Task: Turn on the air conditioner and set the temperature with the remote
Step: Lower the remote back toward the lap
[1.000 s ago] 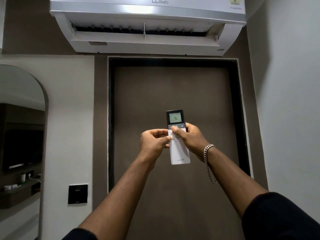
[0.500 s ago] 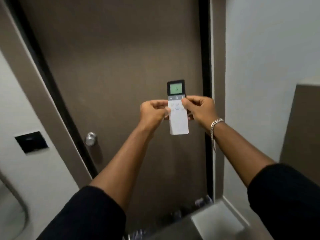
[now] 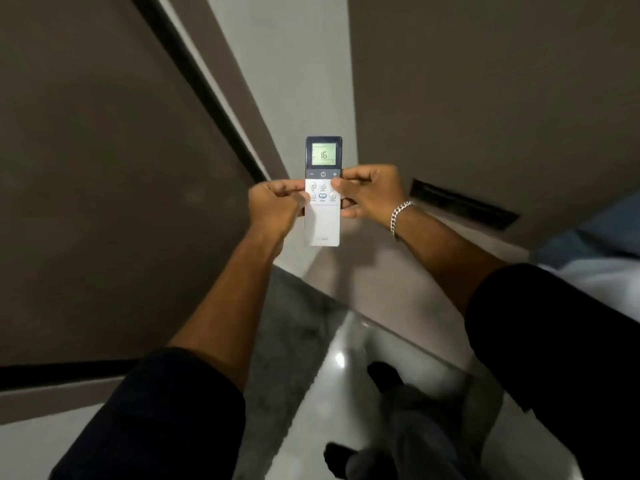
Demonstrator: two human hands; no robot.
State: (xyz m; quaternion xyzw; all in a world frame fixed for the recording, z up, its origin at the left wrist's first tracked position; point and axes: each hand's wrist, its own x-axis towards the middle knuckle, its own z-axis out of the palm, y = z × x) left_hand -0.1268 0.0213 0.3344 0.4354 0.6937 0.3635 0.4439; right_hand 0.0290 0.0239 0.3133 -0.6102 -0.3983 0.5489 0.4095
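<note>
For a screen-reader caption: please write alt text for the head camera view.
Both hands, left hand and right hand, hold a slim white remote with a dark top upright; its lit green screen reads 16. A silver chain bracelet circles the right wrist.

Both forearms are bare from the sleeve hems to the fingers; the left sleeve (image 3: 156, 417) is black and loose, ending well back from the fingers; the right sleeve (image 3: 561, 348) is the same black fabric; a silver chain-link bracelet (image 3: 400, 214) circles the right wrist, just behind the fingers, its links flat and glinting.
</note>
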